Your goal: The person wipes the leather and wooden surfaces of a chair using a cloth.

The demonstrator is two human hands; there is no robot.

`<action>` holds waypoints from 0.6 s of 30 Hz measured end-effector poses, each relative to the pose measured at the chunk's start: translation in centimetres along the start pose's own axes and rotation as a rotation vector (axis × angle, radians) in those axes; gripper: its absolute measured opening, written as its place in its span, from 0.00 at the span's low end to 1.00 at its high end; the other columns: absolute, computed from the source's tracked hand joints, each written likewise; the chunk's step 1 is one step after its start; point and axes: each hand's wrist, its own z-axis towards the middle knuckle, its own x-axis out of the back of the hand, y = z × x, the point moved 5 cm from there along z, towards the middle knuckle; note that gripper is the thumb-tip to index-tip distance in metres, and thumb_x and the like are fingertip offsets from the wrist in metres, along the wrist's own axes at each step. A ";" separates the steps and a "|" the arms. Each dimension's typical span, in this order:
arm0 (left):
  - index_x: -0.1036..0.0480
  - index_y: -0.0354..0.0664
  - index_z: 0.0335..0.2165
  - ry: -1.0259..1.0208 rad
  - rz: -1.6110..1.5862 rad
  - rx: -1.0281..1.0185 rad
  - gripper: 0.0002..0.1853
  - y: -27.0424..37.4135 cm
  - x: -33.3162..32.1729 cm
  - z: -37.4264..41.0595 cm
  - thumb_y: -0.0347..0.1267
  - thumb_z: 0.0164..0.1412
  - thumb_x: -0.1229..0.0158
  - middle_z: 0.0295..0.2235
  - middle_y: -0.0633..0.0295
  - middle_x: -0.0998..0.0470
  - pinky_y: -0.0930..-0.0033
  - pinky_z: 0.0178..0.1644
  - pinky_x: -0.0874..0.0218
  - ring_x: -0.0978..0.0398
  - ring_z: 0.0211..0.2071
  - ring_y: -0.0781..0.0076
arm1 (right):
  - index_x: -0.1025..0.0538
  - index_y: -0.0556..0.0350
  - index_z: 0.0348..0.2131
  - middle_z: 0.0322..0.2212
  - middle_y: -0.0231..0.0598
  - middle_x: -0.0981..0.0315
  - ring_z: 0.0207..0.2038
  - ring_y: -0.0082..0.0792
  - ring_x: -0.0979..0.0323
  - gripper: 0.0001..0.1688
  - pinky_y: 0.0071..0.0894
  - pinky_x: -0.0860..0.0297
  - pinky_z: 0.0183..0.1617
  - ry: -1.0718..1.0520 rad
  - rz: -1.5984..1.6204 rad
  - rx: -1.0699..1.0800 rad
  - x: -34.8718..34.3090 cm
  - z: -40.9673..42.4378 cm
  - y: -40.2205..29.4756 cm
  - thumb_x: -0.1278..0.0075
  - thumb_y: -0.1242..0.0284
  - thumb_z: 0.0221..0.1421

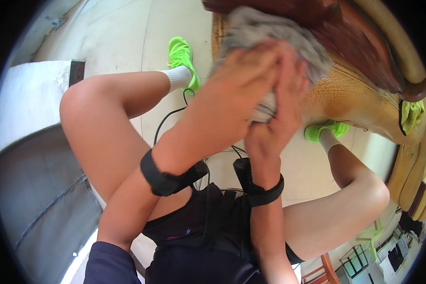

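Note:
A grey cloth (250, 26), blurred and bunched up, lies under and between my two hands in front of a leather sofa. My left hand (234, 90) grips it from the left, fingers reaching over its upper folds. Close beside it, my right hand (287, 96) presses on the cloth from the other side. A striped fold of the cloth shows in the gap between my palms. Behind the hands is the sofa's tan, worn leather (340, 96), with a glossy dark reddish-brown part (358, 46) above it. Whether the cloth touches the sofa, I cannot tell.
A yellow-green cloth (411, 115) hangs at the sofa's right end. Black cables (168, 115) run from the wrist straps past my legs. A white-topped block (32, 99) stands at left. A wooden chair (323, 271) and a small black frame (355, 261) are at lower right.

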 end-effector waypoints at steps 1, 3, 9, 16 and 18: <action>0.30 0.27 0.51 0.058 0.028 0.042 0.27 -0.5 0.4 -0.5 0.22 0.49 0.44 0.57 0.43 0.32 0.47 0.65 0.51 0.38 0.62 0.49 | 0.33 0.60 0.60 0.59 0.51 0.36 0.64 0.52 0.42 0.34 0.50 0.58 0.69 -0.054 0.009 0.027 -0.6 0.4 -0.4 0.54 0.79 0.51; 0.32 0.26 0.50 0.156 0.037 0.023 0.28 -0.6 -0.5 -0.9 0.20 0.45 0.45 0.59 0.44 0.36 0.47 0.63 0.50 0.40 0.63 0.47 | 0.32 0.59 0.59 0.58 0.45 0.34 0.66 0.50 0.44 0.32 0.49 0.60 0.70 -0.113 0.081 0.008 -0.5 1.0 0.3 0.54 0.76 0.54; 0.32 0.27 0.49 0.233 -0.051 -0.083 0.32 -0.7 -2.8 0.9 0.15 0.37 0.48 0.61 0.47 0.38 0.48 0.59 0.46 0.39 0.61 0.48 | 0.34 0.63 0.59 0.58 0.47 0.34 0.64 0.47 0.41 0.36 0.45 0.53 0.68 -0.076 0.263 -0.074 0.6 1.5 2.1 0.56 0.84 0.48; 0.30 0.30 0.49 0.102 -0.036 -0.082 0.30 -0.8 -1.5 0.5 0.18 0.41 0.47 0.60 0.51 0.35 0.55 0.55 0.42 0.35 0.59 0.58 | 0.34 0.64 0.59 0.59 0.48 0.36 0.65 0.53 0.43 0.35 0.53 0.55 0.68 0.076 -0.055 0.082 -0.4 0.1 1.1 0.51 0.79 0.51; 0.31 0.27 0.52 -0.009 -0.014 -0.033 0.29 -0.6 -2.2 -2.3 0.19 0.46 0.46 0.60 0.49 0.35 0.52 0.63 0.48 0.37 0.61 0.49 | 0.35 0.65 0.60 0.60 0.49 0.37 0.65 0.53 0.43 0.34 0.56 0.56 0.69 0.043 -0.097 0.071 -1.0 -3.5 2.3 0.48 0.76 0.53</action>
